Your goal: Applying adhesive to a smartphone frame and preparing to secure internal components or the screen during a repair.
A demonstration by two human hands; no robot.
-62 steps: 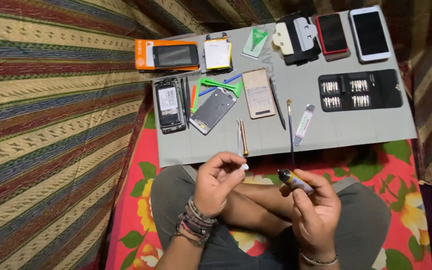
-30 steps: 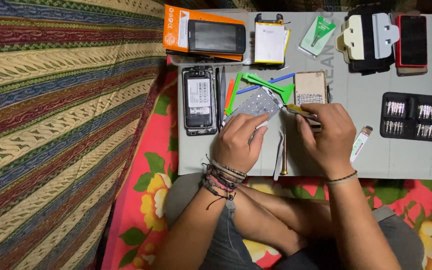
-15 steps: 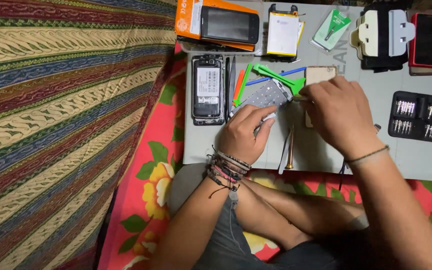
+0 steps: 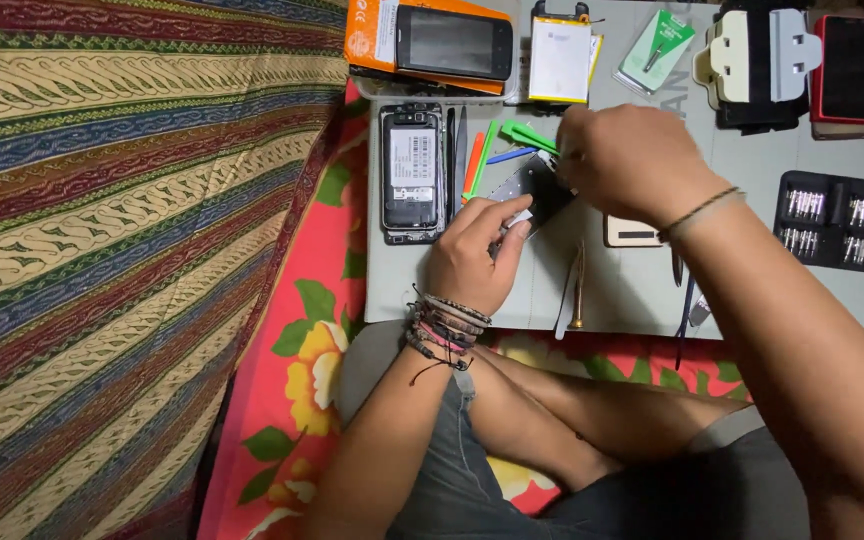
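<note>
The left hand [image 4: 472, 255] rests on the grey table [image 4: 632, 300], with its fingers pressed on the near end of a flat grey phone part [image 4: 535, 190] to keep it from sliding. That part lies on the table, just right of an opened phone [image 4: 412, 172] and touching some green, orange and blue plastic pry tools [image 4: 497, 148]. The left grip is not closed around the part; the fingers only push down on it.

The right hand [image 4: 627, 165] is bunched over the far end of the same part, fingertips tucked under. It looks pinched on something small, but I cannot tell what, because the hand hides it.

To do this step well, I think the left fingers should press flat and steady so the part does not tip. The right hand should work slowly and lightly, since the part looks thin and could bend. Small bits could roll off, so it is best to stay low over the table.

Thin metal tools [image 4: 574, 290] lie near the table's front edge, and a black case of screwdriver bits [image 4: 842, 225] sits to the right, well apart.
</note>
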